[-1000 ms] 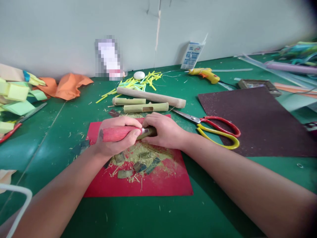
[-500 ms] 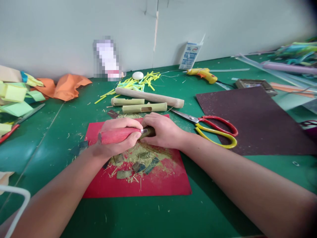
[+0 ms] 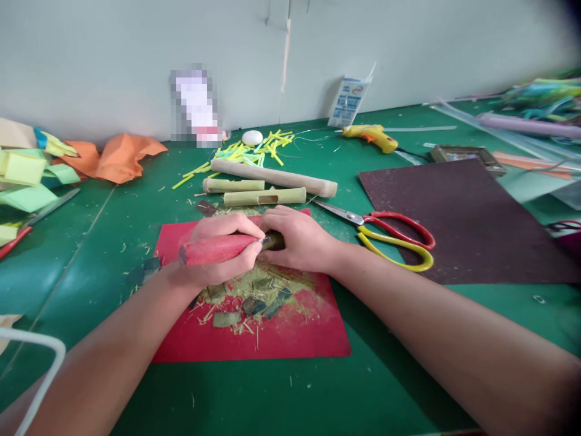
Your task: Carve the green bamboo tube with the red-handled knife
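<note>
Both hands meet over the far half of the red sheet, which lies on the green worktop. Fingers and thumb pressed together, the left hand grips the red handle of a tool, its metal end pointing toward the right hand. Curled inward, the right hand pinches a dark piece, probably bamboo, though the fingers hide most of it; that piece sits near the sheet's far edge, right against the tool's tip. Where the tip touches it, I cannot tell.

Nearer the middle of the sheet are pale shavings and flat dark chips. Just past its far edge lie two short bamboo tubes, the closer one with a slot cut in it, and beyond them a longer pale stick. Scissors point toward the sheet's far right corner, their yellow and red handles overlapping a dark brown sheet. By the worktop's far edge rests a yellow glue gun.
</note>
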### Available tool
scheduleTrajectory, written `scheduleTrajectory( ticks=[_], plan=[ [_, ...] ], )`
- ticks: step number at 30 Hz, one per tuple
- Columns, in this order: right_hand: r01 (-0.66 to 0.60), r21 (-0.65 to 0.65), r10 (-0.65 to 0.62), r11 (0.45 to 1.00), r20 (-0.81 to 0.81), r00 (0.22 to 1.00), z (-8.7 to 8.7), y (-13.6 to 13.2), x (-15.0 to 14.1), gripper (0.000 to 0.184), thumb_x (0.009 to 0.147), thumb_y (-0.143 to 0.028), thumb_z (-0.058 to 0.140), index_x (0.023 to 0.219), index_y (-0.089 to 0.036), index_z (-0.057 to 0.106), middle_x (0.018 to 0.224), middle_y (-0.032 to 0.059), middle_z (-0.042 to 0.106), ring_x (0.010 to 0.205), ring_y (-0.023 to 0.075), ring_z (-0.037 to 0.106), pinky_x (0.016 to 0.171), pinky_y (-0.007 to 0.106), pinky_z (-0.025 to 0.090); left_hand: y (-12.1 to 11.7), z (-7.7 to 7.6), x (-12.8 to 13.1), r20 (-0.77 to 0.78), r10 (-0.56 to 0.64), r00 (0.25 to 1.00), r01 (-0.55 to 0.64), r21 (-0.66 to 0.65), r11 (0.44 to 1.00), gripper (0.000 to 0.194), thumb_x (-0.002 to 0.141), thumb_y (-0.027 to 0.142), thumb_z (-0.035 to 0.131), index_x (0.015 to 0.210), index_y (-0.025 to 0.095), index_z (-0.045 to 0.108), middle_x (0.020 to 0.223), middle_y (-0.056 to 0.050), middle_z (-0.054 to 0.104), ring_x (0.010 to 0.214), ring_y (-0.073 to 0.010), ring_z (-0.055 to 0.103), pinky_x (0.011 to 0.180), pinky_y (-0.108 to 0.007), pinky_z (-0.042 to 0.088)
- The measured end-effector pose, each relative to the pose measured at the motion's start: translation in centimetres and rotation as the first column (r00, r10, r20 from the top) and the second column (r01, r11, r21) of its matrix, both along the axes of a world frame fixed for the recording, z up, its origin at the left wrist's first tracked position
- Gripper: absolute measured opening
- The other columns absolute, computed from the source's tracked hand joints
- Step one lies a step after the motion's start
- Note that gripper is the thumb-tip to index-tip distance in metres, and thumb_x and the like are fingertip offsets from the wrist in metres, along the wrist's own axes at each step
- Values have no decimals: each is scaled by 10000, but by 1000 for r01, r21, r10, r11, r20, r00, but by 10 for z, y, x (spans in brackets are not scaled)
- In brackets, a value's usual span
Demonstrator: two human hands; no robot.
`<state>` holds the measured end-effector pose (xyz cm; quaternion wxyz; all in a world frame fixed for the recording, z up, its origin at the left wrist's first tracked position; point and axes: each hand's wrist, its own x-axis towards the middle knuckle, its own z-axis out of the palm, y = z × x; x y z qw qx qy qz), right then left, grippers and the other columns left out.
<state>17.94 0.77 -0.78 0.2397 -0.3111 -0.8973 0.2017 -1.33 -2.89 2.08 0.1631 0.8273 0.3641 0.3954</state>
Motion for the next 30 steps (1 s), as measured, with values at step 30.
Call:
scheduleTrajectory(
  ticks=[30],
  plan=[
    [-1, -47, 2, 999, 13, 1000, 4, -2, 2, 236, 731, -245, 774, 904, -147, 645, 894, 42, 648, 854, 186, 538, 745, 293, 393, -6, 3, -20, -113, 88, 990, -73, 125, 989, 91, 752, 181, 576, 699, 224, 636, 681, 22, 707, 598, -137, 649, 564, -279, 503]
  ],
)
